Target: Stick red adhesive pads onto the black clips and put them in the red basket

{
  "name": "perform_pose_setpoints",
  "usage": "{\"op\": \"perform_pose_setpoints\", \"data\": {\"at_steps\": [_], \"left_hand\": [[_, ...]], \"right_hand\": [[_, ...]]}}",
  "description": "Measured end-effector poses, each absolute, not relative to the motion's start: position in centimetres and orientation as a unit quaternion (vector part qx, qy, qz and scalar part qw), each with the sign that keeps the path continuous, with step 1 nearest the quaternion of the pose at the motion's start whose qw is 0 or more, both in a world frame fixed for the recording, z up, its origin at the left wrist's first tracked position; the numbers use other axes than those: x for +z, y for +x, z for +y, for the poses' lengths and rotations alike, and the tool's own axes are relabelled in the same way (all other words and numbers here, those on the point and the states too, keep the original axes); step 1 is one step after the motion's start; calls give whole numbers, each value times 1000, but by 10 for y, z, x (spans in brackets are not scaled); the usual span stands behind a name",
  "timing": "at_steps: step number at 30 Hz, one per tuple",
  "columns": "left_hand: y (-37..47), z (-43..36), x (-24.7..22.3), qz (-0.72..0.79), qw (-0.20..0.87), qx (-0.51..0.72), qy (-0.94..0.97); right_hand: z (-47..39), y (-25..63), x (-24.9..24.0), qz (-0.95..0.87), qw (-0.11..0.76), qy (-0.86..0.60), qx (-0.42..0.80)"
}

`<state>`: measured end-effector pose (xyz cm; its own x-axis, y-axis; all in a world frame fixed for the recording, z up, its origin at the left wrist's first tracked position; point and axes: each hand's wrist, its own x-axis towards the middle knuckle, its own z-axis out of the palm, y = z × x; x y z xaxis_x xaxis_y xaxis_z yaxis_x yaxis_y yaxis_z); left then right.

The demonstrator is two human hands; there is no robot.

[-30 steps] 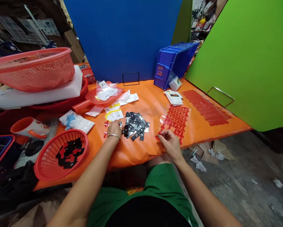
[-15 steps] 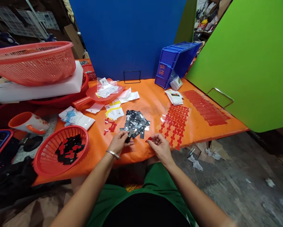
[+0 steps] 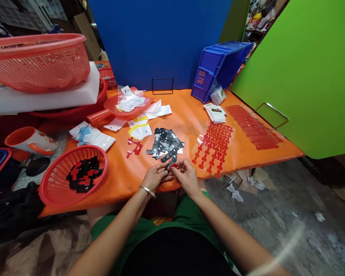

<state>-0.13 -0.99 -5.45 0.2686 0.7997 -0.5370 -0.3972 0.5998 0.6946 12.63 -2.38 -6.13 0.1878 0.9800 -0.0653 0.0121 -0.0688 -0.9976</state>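
Observation:
Close to the table's front edge, my left hand (image 3: 156, 176) pinches a small black flat piece (image 3: 168, 167). My right hand (image 3: 186, 177) is closed on a red T-shaped sticker (image 3: 174, 166) and brings it against that black piece; fingers partly cover both. Just beyond the hands lies a pile of black and grey flat pieces (image 3: 167, 143). To its left are a few loose red stickers (image 3: 135, 147). A clear sheet of red T-shaped stickers (image 3: 217, 142) lies to the right. At the left, a red basket (image 3: 50, 191) contains black pieces bearing red stickers.
A second red sheet (image 3: 254, 126) lies farther right. Behind stand a blue crate (image 3: 204, 76), a stack of cards (image 3: 215, 113) and a red dustpan (image 3: 110, 105) with papers. A mug (image 3: 31, 141) and stacked baskets (image 3: 40, 63) are at left. Blue and green panels border the table.
My two hands have come together: the left moved right with the black piece, and the right brought the red sticker onto or against it. The whole view has shifted slightly.

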Motion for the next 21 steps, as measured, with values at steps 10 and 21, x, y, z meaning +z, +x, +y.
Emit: {"op": "perform_pose_setpoints", "data": {"at_steps": [10,21], "left_hand": [[-2,-10,-60,453,767,384,243],[-2,-10,-62,448,767,383,255]], "right_hand": [[-23,126,-68,-465,497,-573,456],[-23,125,-67,-469,498,-578,446]]}}
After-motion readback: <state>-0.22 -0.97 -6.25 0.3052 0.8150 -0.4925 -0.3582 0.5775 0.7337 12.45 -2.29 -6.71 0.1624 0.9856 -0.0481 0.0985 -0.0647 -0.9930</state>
